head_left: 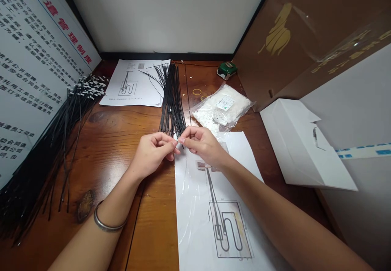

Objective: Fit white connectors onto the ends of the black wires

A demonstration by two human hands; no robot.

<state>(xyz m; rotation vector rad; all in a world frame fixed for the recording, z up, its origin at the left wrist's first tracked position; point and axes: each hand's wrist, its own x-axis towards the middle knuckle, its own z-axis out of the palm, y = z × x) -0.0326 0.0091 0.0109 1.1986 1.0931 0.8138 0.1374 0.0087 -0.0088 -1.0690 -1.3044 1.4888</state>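
My left hand (154, 151) and my right hand (201, 143) meet over the wooden table (122, 128), fingertips pinched together on a small pale piece at the near end of a thin black cable tie (181, 141). Just beyond them lies a bundle of black cable ties (172, 100), running away from me. Under my right wrist is a plastic-covered sheet with a drawn template (220, 218). A metal bangle sits on my left wrist.
A large heap of black ties with white tips (55, 140) lies along the left, against a printed board. A bag of small white parts (222, 108), a second drawing sheet (134, 83), a green tape dispenser (227, 69), a white box (302, 145) and a brown carton stand around.
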